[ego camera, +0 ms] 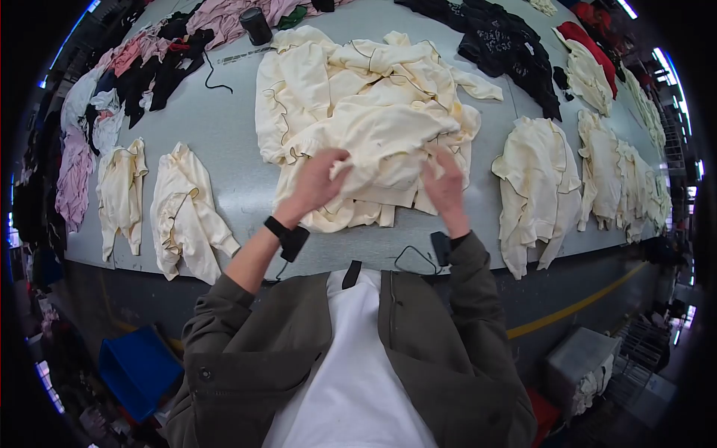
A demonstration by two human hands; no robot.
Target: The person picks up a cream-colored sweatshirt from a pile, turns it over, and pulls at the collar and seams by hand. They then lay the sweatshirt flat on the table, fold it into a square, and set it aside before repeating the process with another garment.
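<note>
A pile of cream sweatshirts [358, 123] with dark-edged ruffles lies on the grey table in front of me. My left hand [323, 178] is over the near left part of the top garment, thumb and fingers apart, with cream cloth showing in the gap. On the other side, my right hand [446, 182] is at the right part of the same garment, its thumb and fingers also apart. Neither hand has cloth plainly gripped; whether the fingertips touch the fabric is hard to tell. Ribbed hems and sleeves stick out of the pile towards me.
Single cream sweatshirts lie left [187, 215] and right [538, 190] on the table [241, 179]. Black garments [510, 45], pink clothes [229, 22] and a dark cylindrical container [255, 26] are farther back. Below stand a blue bin [140, 369] and a grey box [580, 358].
</note>
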